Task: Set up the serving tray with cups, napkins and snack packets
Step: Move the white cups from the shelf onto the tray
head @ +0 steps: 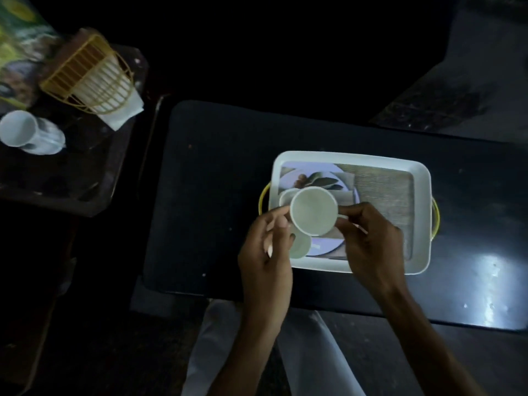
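Observation:
A white serving tray point(423, 195) with yellow handles and a printed picture inside lies on a dark table point(217, 172). Both hands hold a white paper cup point(313, 210) above the tray's left part. My left hand point(265, 252) pinches its left rim and my right hand point(371, 241) its right rim. Two more white cups stand on the tray under it, one point(300, 245) at the near left and one point(284, 197) peeking out behind. At far left a yellow wire holder point(85, 75) holds white napkins point(123, 115). I cannot make out any snack packets.
A stack of white cups point(28, 134) lies on its side on a dark side table point(71, 178) at left, beside the napkin holder. A colourful printed bag or cloth point(17, 38) sits in the top-left corner. The scene is dim; my light trousers point(217, 338) show below the table edge.

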Action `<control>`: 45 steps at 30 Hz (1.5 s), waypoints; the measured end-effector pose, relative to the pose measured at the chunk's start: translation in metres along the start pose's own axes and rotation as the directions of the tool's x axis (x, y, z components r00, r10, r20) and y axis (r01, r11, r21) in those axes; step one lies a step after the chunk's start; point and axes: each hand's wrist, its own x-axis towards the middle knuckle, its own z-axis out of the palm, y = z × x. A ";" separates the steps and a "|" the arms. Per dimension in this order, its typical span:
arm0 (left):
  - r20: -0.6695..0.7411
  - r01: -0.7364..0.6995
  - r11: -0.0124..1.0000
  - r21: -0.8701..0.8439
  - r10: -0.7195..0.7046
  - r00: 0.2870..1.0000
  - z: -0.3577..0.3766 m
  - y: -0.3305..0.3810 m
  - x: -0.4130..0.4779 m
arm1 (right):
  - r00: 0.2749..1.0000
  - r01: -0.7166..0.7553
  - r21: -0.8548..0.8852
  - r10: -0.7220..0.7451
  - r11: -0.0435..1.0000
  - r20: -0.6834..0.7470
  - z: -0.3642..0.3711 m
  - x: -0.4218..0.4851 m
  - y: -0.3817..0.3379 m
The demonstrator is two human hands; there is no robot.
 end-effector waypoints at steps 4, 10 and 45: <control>0.077 0.068 0.996 0.057 -0.072 0.994 0.040 -0.014 -0.008 | 0.999 -0.044 -0.022 0.043 0.999 -0.027 -0.037 0.000 0.033; 0.082 0.094 0.993 0.069 -0.100 0.992 0.062 -0.032 -0.006 | 0.996 -0.066 -0.068 0.062 0.996 -0.061 -0.047 -0.005 0.083; -0.153 0.058 0.998 -0.012 -0.059 0.986 -0.028 -0.031 0.017 | 0.960 -0.076 -0.429 0.182 0.900 0.212 -0.035 -0.020 0.096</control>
